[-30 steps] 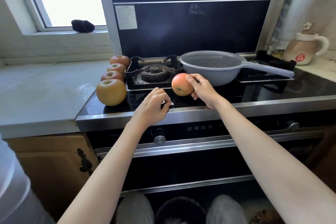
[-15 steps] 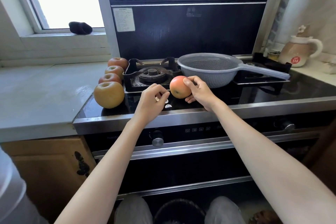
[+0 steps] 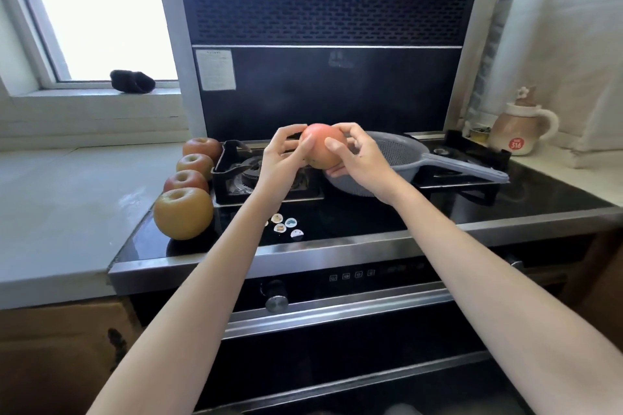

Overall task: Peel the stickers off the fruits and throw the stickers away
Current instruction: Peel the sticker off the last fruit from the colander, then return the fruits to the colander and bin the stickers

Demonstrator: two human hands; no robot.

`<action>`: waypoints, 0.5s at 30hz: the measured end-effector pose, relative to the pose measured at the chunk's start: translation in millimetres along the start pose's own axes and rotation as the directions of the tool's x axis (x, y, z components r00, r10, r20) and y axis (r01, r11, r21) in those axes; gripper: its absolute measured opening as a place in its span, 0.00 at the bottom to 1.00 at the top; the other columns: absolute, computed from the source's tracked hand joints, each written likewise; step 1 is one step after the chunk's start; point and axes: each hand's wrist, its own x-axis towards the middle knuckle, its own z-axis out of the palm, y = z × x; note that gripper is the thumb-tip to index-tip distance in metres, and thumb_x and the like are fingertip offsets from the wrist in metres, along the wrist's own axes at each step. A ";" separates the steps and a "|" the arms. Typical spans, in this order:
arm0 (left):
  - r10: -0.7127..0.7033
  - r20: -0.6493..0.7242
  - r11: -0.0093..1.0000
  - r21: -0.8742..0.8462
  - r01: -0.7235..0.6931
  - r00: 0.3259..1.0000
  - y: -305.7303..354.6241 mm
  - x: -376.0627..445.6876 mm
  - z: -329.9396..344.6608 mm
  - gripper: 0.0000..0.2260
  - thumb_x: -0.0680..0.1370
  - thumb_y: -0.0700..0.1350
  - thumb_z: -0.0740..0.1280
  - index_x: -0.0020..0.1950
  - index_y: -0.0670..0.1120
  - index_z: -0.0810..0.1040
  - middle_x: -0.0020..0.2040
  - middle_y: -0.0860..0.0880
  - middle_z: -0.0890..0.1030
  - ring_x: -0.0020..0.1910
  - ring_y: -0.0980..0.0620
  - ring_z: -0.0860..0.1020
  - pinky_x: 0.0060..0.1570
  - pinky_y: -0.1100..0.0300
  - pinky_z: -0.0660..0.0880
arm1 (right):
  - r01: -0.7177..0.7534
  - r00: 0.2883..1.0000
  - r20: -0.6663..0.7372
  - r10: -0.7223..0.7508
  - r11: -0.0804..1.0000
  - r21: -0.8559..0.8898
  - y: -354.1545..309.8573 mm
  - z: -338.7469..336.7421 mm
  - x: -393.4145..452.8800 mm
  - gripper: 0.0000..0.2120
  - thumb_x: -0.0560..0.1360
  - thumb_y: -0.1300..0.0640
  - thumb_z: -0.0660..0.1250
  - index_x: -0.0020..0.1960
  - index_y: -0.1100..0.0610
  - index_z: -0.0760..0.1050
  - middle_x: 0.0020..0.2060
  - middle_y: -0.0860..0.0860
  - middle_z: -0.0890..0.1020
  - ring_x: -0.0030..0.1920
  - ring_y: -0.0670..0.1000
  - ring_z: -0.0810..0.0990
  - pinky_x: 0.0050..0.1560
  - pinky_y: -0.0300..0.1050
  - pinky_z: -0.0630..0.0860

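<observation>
A red-orange apple [image 3: 322,141] is held up above the stove between both hands. My left hand [image 3: 282,158] grips its left side with curled fingers. My right hand [image 3: 357,158] cups its right side and underside, thumb on the front. Several small round peeled stickers [image 3: 285,225] lie on the black glass near the stove's front edge. A row of fruits stands at the stove's left edge: a large yellow-brown one [image 3: 183,212] in front, then three red-brown apples [image 3: 186,179] behind it. No sticker on the held apple is visible.
A grey plastic colander [image 3: 404,152] with a long handle rests on the right burner, just behind my right hand. The left burner grate [image 3: 242,172] sits below my left hand. A beige jug [image 3: 519,131] stands at the far right. The grey counter [image 3: 67,185] lies to the left.
Both hands lifted the apple from the stove top up into the air; my left hand left the stickers on the glass and took hold of the apple. The camera tilted up.
</observation>
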 end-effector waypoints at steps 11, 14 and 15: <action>0.135 0.119 0.866 0.468 -0.175 0.984 -35.6 54.0 18.2 0.12 0.77 0.39 0.68 0.59 0.43 0.74 0.53 0.48 0.80 0.56 0.49 0.78 0.54 0.62 0.73 | -0.056 0.996 -0.077 0.034 0.949 -0.311 10.1 -40.4 49.9 0.17 0.76 0.51 0.69 0.61 0.54 0.70 0.52 0.51 0.75 0.50 0.55 0.81 0.44 0.48 0.83; 0.166 0.335 0.719 0.602 -0.347 0.927 -46.4 62.2 18.6 0.10 0.76 0.42 0.70 0.57 0.43 0.77 0.55 0.49 0.80 0.58 0.50 0.75 0.59 0.60 0.69 | -0.139 0.989 -0.102 0.104 0.878 -0.458 24.6 -53.8 69.7 0.20 0.73 0.48 0.71 0.61 0.52 0.71 0.56 0.55 0.74 0.52 0.58 0.80 0.52 0.55 0.80; 0.149 0.375 0.703 0.610 -0.365 0.915 -47.3 64.6 18.8 0.10 0.77 0.44 0.69 0.56 0.43 0.78 0.54 0.50 0.80 0.57 0.50 0.75 0.58 0.61 0.67 | -0.168 0.986 -0.098 0.138 0.855 -0.490 28.7 -58.0 75.5 0.20 0.72 0.47 0.72 0.60 0.52 0.72 0.57 0.55 0.74 0.53 0.58 0.79 0.53 0.56 0.80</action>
